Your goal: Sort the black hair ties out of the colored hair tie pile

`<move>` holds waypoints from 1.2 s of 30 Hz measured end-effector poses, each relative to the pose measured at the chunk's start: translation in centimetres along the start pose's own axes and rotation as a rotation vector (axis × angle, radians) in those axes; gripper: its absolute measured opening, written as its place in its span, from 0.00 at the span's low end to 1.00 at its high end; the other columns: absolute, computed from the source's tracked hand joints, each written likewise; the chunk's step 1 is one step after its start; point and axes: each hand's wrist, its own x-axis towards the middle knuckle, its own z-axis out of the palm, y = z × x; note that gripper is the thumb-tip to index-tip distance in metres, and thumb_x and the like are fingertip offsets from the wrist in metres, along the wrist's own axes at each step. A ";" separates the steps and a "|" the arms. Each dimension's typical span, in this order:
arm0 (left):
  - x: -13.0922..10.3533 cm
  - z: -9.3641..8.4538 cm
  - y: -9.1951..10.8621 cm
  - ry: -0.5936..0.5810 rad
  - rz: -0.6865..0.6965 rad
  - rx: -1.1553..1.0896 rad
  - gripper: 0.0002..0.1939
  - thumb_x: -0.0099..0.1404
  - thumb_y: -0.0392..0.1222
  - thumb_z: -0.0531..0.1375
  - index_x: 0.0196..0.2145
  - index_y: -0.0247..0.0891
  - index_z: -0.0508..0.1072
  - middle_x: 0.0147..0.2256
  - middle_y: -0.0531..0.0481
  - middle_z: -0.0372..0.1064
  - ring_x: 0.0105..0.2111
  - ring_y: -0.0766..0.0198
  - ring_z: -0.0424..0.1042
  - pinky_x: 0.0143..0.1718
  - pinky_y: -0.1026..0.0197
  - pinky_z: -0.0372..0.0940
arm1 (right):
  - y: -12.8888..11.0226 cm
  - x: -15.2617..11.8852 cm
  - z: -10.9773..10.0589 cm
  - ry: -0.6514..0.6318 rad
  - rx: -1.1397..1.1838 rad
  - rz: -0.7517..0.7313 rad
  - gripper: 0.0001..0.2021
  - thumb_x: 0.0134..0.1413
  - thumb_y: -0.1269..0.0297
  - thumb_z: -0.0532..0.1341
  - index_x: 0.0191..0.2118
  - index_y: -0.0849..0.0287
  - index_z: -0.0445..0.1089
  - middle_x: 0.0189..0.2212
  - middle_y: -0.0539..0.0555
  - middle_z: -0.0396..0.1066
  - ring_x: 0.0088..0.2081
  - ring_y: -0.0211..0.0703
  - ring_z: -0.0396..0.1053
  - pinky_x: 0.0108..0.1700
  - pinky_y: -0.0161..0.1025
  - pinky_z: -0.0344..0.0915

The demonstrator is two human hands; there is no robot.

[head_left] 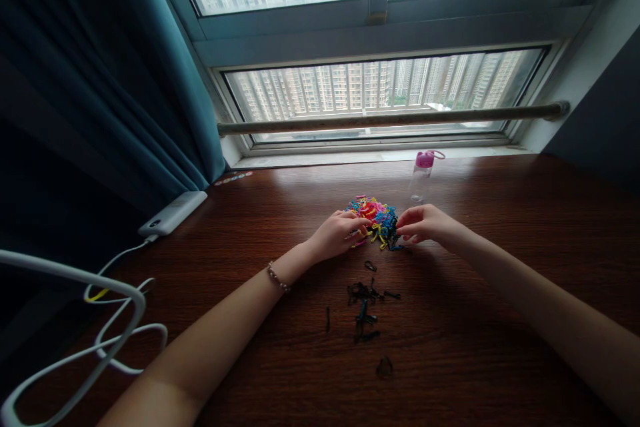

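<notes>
On the counter (280,200), the colourful heap of small bands (374,211) is lying between the hands, about equally near each: the left hand (340,232) is resting at its left edge, the right hand (423,223) at its right. Fingers (413,215) are curving inward; whether they are pinching bands, I cannot tell.

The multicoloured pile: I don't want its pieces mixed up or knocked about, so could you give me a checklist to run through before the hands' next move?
1. Left hand at the multicoloured pile: ok, at its left side.
2. Right hand at the pile: ok, at its right side.
3. Piece held in the right fingers: cannot tell, too small.
4. Dark pieces gathered together: not ok, a few lie apart.
5. Bottle upright: ok, its pink lid on.
6. White cable away from both hands: ok, off to the left.
</notes>
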 end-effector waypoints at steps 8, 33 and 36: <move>0.0 -0.5 -0.4 -0.028 -0.020 0.027 0.13 0.58 0.48 0.58 0.39 0.40 0.70 0.32 0.51 0.71 0.39 0.64 0.67 0.42 0.61 0.56 | -0.6 -0.5 0.3 -0.046 0.007 -0.012 0.12 0.34 0.62 0.68 0.28 0.64 0.73 0.22 0.54 0.70 0.25 0.37 0.67 0.23 0.30 0.65; -0.4 0.1 0.0 -0.131 0.114 0.244 0.17 0.63 0.38 0.52 0.50 0.45 0.64 0.51 0.49 0.62 0.52 0.57 0.54 0.51 0.53 0.47 | -0.1 -0.1 0.5 0.089 -0.350 -0.076 0.06 0.42 0.67 0.62 0.22 0.64 0.70 0.19 0.53 0.70 0.19 0.38 0.69 0.17 0.28 0.63; -0.4 0.0 0.0 -0.121 0.086 0.240 0.16 0.63 0.39 0.51 0.48 0.43 0.65 0.48 0.48 0.64 0.50 0.56 0.55 0.50 0.53 0.47 | 0.1 -0.1 0.4 0.124 -0.417 -0.097 0.06 0.44 0.68 0.60 0.21 0.63 0.70 0.18 0.53 0.70 0.19 0.37 0.69 0.17 0.28 0.62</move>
